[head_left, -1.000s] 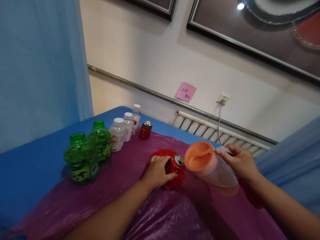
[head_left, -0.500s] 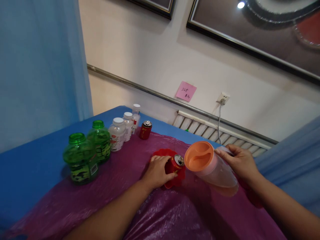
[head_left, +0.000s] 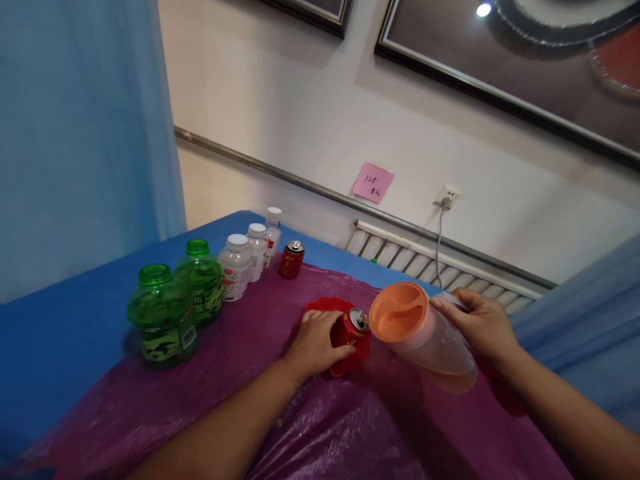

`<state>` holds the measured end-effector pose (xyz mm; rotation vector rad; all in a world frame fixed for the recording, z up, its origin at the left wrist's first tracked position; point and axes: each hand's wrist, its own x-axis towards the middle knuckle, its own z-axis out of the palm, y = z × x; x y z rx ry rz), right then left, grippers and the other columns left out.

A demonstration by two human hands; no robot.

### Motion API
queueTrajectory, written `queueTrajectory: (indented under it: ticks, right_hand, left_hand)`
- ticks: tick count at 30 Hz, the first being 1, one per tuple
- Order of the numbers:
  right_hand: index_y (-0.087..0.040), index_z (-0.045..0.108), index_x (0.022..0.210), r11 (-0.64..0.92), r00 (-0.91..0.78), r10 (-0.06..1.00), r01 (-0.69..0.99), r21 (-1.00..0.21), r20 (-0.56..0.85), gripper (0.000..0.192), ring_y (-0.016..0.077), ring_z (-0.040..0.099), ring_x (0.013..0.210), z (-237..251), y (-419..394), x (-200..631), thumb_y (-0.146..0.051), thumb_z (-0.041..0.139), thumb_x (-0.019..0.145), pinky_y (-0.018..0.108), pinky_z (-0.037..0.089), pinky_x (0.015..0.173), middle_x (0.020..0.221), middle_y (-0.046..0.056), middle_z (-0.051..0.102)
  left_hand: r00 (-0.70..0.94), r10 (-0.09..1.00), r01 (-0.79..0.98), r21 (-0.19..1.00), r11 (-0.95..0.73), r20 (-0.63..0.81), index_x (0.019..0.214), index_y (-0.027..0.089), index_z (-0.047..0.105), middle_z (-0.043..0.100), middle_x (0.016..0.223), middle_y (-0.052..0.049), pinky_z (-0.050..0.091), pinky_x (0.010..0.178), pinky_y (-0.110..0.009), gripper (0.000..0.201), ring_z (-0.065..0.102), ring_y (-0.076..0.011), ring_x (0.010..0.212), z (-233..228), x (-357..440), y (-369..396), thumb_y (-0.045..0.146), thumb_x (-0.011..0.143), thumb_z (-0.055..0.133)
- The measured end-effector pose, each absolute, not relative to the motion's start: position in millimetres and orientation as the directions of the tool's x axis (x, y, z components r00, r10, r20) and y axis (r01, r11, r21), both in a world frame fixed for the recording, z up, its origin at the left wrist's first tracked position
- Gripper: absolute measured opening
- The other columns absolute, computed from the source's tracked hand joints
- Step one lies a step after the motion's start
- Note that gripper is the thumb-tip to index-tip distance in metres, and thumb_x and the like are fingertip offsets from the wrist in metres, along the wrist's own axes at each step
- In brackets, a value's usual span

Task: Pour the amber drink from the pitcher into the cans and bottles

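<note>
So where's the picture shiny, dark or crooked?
In the head view, a white glare spot sits on the big framed picture, probably a reflected lamp; the purple sheet glints; a dark shadow lies below the pitcher; and the wall rail slants.

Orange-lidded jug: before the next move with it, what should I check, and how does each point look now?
1. Right hand grips the jug by its handle: ok.
2. Left hand holds the red can: ok.
3. Can's top in view, not covered by the hand: ok.
4. Liquid in the jug: ok, some shows.
5. Jug lined up with the can's opening: cannot tell from one view.
6. Green bottles apart from both hands: ok.
</note>
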<state>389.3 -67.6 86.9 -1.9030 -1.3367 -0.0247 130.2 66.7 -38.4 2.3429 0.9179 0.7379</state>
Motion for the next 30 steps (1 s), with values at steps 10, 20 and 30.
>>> queueTrajectory:
  ticks: [10,20,30]
  right_hand:
    - [-0.022,0.046,0.054,-0.122,0.442,0.79,0.793,-0.596,0.426,0.057,0.0109,0.032,0.05,87.8,-67.8,388.0,-0.069,0.071,0.074,0.025,0.025,0.043,0.052,-0.005,0.034]
    - [-0.022,0.051,0.057,-0.136,0.458,0.79,0.78,-0.611,0.408,0.055,0.0118,0.034,0.05,85.7,-67.3,387.5,-0.07,0.071,0.073,0.025,0.027,0.043,0.052,-0.004,0.037]
    - [-0.022,0.049,0.054,-0.127,0.453,0.797,0.771,-0.624,0.399,0.057,0.0117,0.034,0.05,85.2,-66.4,383.9,-0.072,0.071,0.071,0.025,0.026,0.044,0.052,-0.005,0.036]
  left_hand:
    - [0.627,0.711,0.411,0.639,-0.65,0.32,0.121,0.022,0.064,0.073,0.118,-0.008,0.039,0.104,-0.049,0.062,0.063,-0.0327,0.11,-40.8,129.7,67.3,0.043,0.066,0.083]
    - [0.633,0.709,0.411,0.642,-0.647,0.31,0.121,0.023,0.064,0.072,0.119,-0.009,0.04,0.103,-0.049,0.06,0.063,-0.0336,0.111,-38.5,129.9,66.5,0.042,0.067,0.083]
    - [0.623,0.719,0.422,0.641,-0.641,0.309,0.122,0.023,0.064,0.073,0.117,-0.009,0.04,0.104,-0.049,0.063,0.064,-0.0329,0.111,-40.2,130.4,67.2,0.043,0.066,0.084]
